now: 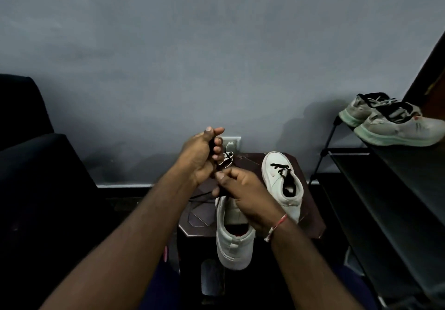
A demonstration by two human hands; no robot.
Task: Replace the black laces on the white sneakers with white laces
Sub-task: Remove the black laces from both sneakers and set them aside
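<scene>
Two white sneakers lie on a small dark table (310, 216). The near sneaker (234, 242) points away from me with its heel over the table's front edge; my hands hide its front part. The far sneaker (283, 179) lies to the right and has a black lace threaded through its eyelets. My left hand (201, 155) is raised above the near sneaker and grips a bundle of black lace (222, 164). My right hand (243, 195) pinches the same lace just below the left hand. A loose strand trails left across the table.
A black shoe rack (375, 189) stands at the right with a pair of grey running shoes (392, 123) on its top shelf. A dark sofa (36, 177) fills the left side. A wall socket (231, 143) sits behind the table on the grey wall.
</scene>
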